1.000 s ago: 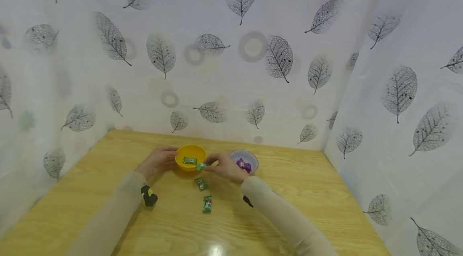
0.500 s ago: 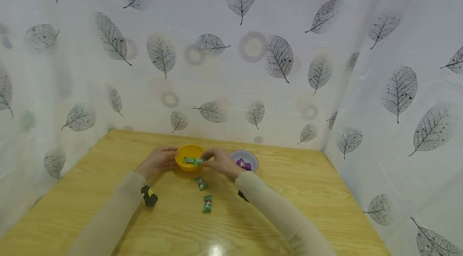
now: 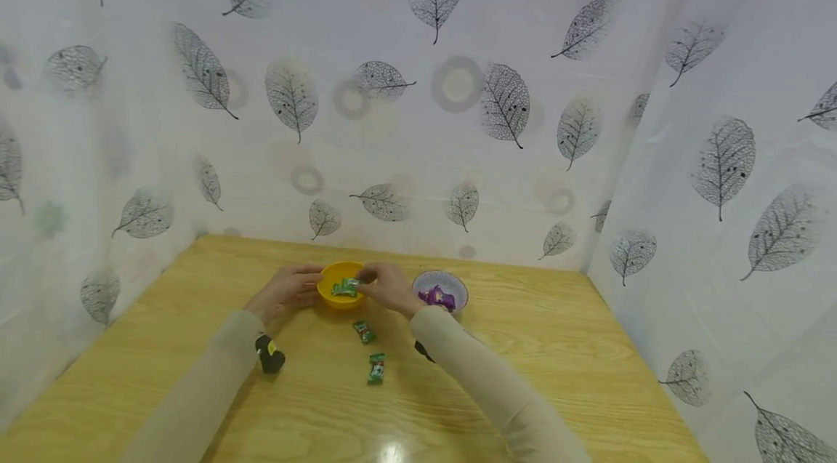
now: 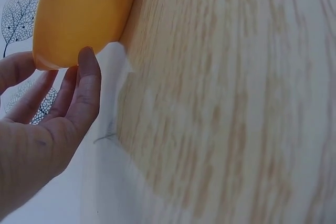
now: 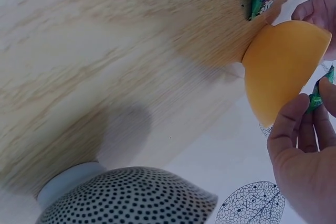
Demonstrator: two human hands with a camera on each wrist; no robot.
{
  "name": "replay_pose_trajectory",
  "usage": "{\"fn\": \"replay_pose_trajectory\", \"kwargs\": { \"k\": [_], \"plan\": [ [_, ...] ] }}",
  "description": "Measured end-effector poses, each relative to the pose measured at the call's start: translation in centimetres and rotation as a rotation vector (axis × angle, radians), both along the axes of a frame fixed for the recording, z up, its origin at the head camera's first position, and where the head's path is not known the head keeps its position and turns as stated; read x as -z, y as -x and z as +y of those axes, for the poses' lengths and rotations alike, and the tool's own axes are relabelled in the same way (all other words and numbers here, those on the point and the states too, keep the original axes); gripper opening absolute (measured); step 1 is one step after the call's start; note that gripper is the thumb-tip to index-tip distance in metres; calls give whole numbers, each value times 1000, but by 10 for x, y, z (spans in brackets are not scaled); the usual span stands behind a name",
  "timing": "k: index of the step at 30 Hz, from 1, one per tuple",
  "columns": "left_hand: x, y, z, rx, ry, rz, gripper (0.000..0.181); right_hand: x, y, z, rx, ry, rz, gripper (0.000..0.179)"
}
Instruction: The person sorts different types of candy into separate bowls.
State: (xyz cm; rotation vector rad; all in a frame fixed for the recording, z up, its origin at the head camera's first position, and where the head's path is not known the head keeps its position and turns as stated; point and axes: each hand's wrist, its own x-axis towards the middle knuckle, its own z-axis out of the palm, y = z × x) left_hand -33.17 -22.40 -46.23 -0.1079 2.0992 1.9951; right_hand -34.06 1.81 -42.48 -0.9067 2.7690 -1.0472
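In the head view a yellow bowl stands on the table, with green-wrapped candy inside. My left hand holds the bowl's left side; in the left wrist view its fingertips meet the outside near the rim. At the opposite side my right hand pinches a green-wrapped candy between thumb and fingers, over the bowl's right rim. Two more green candies lie in front of the bowl, a nearer candy and a farther candy.
A speckled bowl with purple-wrapped candy stands just right of my right hand. The right wrist view shows its dotted outside close up. Behind the wooden table hangs a white leaf-patterned curtain.
My right hand has moved left with the green candy, bringing it farther over the yellow bowl. More of the purple candy shows. The left hand stays at the bowl.
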Motion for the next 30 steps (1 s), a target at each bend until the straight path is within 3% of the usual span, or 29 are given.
{"fn": "replay_pose_trajectory", "kwargs": {
  "k": [19, 30],
  "plan": [
    [0, -1, 2, 3, 28, -1, 53, 7, -2, 7, -12, 52, -31, 23],
    [-3, -1, 1, 9, 16, -1, 52, 12, -4, 20, -83, 76, -80, 24]
  ]
}}
